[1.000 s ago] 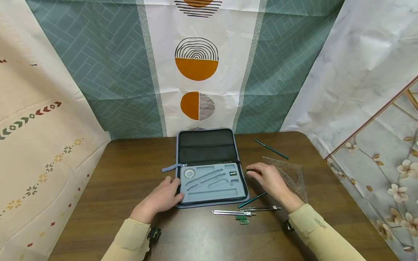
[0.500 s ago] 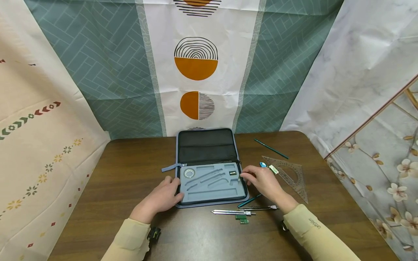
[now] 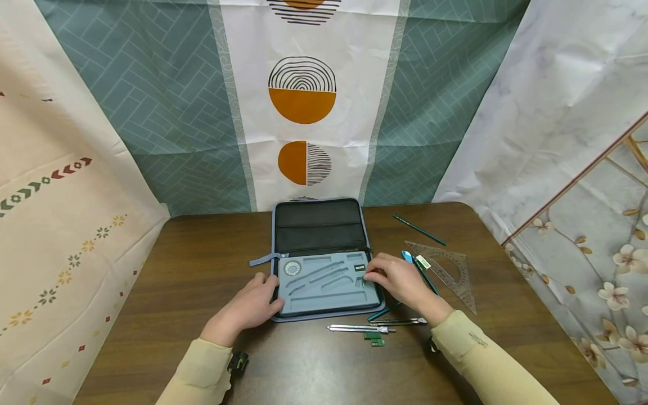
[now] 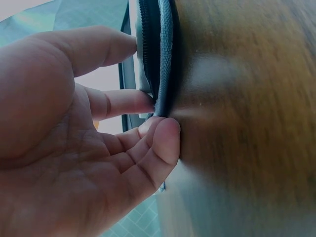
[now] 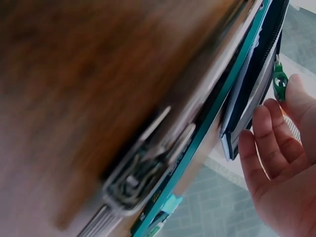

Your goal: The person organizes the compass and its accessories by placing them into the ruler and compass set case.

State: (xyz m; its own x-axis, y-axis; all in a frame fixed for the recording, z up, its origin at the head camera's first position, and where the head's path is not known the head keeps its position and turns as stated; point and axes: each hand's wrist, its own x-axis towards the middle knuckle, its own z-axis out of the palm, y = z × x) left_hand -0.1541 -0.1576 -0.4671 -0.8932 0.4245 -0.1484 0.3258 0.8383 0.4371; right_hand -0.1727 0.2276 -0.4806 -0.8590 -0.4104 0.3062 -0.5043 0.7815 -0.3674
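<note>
A zip case (image 3: 319,225) lies unfolded on the table, its pale blue moulded tray (image 3: 331,305) facing up. My left hand (image 3: 250,304) holds the case's left edge; in the left wrist view the thumb meets the tray and the curled fingers sit along the zip edge (image 4: 165,54). My right hand (image 3: 402,281) is over the tray's right end. Between its thumb and fingers it pinches a small green piece with a metal tip (image 5: 279,81), seen best in the right wrist view. A sharpener (image 3: 359,268) and a round pale disc (image 3: 292,268) sit in tray recesses.
In front of the case lie two metal compasses (image 3: 356,328) and small green pieces (image 3: 374,338). Beside the right forearm are a clear set square (image 3: 458,275), an eraser (image 3: 423,262) and a blue-capped item (image 3: 407,256). A green pencil (image 3: 419,229) lies farther back.
My right hand has moved left from beside the case to over the tray's right end, carrying the small green piece. The eraser and blue-capped item have come into view. My left hand stays put.
</note>
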